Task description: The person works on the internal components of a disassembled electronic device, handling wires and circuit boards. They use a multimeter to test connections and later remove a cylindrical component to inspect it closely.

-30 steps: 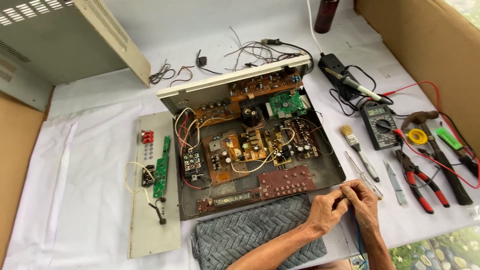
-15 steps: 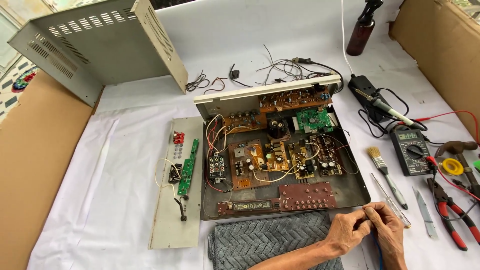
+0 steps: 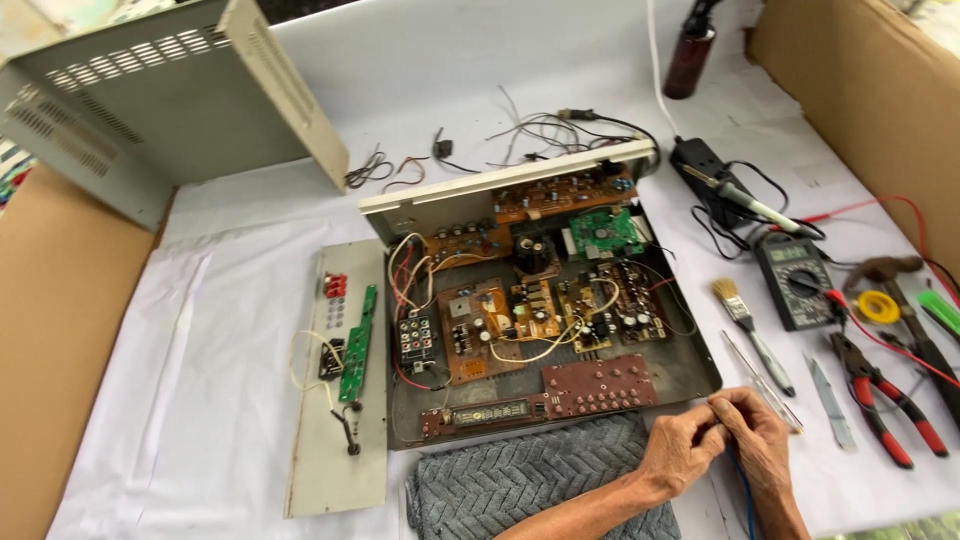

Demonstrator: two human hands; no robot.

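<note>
Open grey metal chassis (image 3: 700,372) at table centre is filled with brown and green circuit boards (image 3: 540,300) and loose wiring. Left hand (image 3: 680,450) and right hand (image 3: 760,432) are met at the near right, just off the chassis's near-right corner. Fingers (image 3: 722,418) are pinched together on something small, too hidden to identify. A blue wire (image 3: 745,490) is seen below the hands, long axis near-far. Grey ribbed cloth (image 3: 530,480) lies left of the hands; white-covered table (image 3: 180,400) lies open at left.
</note>
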